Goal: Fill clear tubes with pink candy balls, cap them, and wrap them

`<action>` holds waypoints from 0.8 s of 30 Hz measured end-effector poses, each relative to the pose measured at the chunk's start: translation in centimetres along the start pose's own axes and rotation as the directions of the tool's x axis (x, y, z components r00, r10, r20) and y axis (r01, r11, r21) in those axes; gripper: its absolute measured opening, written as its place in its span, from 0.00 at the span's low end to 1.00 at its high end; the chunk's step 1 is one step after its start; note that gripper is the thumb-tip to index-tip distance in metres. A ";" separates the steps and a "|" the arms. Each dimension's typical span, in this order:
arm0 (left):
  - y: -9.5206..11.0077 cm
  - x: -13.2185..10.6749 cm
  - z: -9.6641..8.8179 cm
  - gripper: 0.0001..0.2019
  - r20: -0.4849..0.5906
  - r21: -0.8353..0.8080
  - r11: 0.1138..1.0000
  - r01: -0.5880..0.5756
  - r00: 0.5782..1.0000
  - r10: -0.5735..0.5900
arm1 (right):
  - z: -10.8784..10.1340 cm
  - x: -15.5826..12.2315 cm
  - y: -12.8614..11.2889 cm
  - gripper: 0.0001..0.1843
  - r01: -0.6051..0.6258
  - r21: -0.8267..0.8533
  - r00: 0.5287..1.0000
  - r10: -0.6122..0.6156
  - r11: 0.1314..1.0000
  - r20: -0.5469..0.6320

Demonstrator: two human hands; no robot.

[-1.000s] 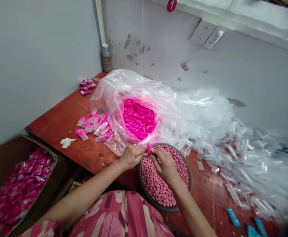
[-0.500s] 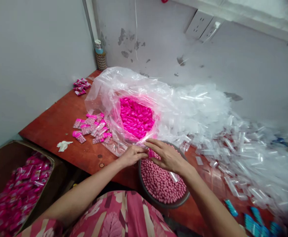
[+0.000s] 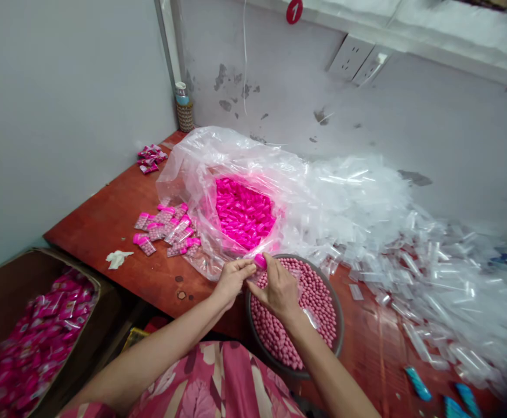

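Note:
A small bright pink cap point(image 3: 260, 260) is held between both hands over the near-left rim of a grey bowl point(image 3: 339, 334). My left hand point(image 3: 231, 284) is closed, its fingertips pinching at the cap's left side. My right hand point(image 3: 282, 293) has its forefinger against the cap's right side and its thumb below. Whether a clear container hangs under the cap is hard to make out behind the fingers. Pink beads point(image 3: 275, 337) fill the bowl, and a clear tube point(image 3: 311, 318) lies on them. Behind the hands, a clear plastic bag point(image 3: 205, 145) gapes around many pink caps point(image 3: 242, 212).
Filled pink-capped containers point(image 3: 166, 226) lie left on the red table point(image 3: 101, 223), near a crumpled white tissue point(image 3: 118, 259). A cardboard box point(image 3: 94, 302) of pink packets stands lower left. Clear empty tubes point(image 3: 419, 278) heap up at right, with blue wrapped pieces point(image 3: 419, 383) in front.
My right hand's fingers have gone from spread out over the bowl to curled in at the pink cap, which now shows more clearly. The whole view has shifted slightly.

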State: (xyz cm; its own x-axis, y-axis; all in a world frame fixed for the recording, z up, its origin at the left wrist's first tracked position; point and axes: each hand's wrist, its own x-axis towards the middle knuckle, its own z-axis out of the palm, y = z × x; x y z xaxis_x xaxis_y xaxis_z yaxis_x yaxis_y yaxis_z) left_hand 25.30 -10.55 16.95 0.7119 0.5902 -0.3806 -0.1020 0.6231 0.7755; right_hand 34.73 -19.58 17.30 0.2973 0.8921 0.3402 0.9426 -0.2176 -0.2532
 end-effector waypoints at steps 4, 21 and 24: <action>0.0 0.3 -0.6 0.09 -0.025 -0.066 0.995 0.074 0.997 -0.076 | 1.1 0.3 0.1 0.31 -0.001 0.016 1.000 0.000 1.000 0.016; 1.5 2.6 -3.6 0.07 -0.116 -0.011 1.000 -0.024 0.993 0.023 | 4.3 4.5 -0.2 0.32 0.054 0.077 0.995 -0.061 0.996 0.083; 1.7 3.0 -4.8 0.08 -0.121 -0.012 1.000 0.004 0.993 -0.005 | 5.6 4.8 -0.9 0.32 0.044 0.102 0.997 -0.050 0.994 0.055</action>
State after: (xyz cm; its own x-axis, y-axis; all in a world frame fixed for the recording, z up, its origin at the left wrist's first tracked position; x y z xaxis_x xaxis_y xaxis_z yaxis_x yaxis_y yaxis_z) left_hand 23.90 -5.28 14.70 0.6229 0.6447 -0.4431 -0.1078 0.6317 0.7677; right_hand 34.43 -12.84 14.13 0.2407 0.9224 0.3020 0.9345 -0.1361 -0.3290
